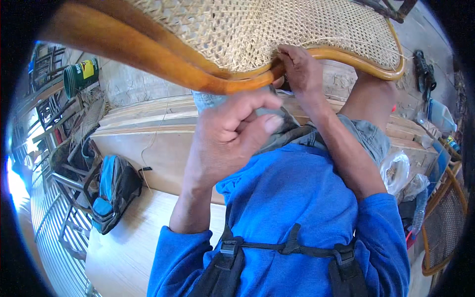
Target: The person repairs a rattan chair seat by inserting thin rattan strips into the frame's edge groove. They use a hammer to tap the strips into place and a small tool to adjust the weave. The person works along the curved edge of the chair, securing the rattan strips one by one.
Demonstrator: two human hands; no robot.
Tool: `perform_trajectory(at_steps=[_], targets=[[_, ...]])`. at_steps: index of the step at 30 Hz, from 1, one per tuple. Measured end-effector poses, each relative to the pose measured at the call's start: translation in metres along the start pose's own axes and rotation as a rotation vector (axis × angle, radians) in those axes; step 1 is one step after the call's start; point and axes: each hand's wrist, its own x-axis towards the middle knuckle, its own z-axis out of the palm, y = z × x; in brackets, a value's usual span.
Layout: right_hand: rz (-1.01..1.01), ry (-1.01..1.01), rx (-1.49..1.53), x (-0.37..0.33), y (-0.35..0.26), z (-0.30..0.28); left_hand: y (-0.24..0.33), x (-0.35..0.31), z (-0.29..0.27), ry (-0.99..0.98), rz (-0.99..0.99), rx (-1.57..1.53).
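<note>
A woven cane panel (247, 29) in a curved, varnished wooden frame (168, 67) spans the top of the view, close to my lap. My right hand (303, 74) grips the frame's lower edge at the bend, its fingertips against the border of the weave. Some of those fingers are hidden behind the wood. In front of the frame and nearer to me, my left hand (222, 136) is raised with its fingers curled and the thumb close to the forefinger. Whether a thin strand lies in that pinch cannot be made out. Loose strands stick up along the cane's border.
Wooden planks (148, 119) run behind my legs. To the left are a blue and black backpack (116, 190), stacked metal chair frames (74, 183) and a green can (81, 76). On the right lie plastic bags (396, 171), a plastic jug (442, 116) and another cane-panelled frame (443, 227).
</note>
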Motion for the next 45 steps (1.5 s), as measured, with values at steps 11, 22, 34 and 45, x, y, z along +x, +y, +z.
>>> perform_trajectory(at_steps=[11,22,34,45], targets=[[-0.002,-0.123,0.185,-0.004,0.003,-0.003,-0.069,-0.02,-0.018,0.236,-0.226,-0.21],[-0.057,-0.124,-0.097,0.003,-0.011,-0.014,-0.078,-0.013,-0.024,0.198,-0.181,-0.293],[-0.057,-0.105,-0.048,0.002,0.0,-0.01,-0.077,-0.008,-0.025,0.204,-0.209,-0.31],[-0.065,-0.065,-0.023,0.005,-0.005,-0.016,-0.079,-0.007,-0.024,0.221,-0.181,-0.341]])
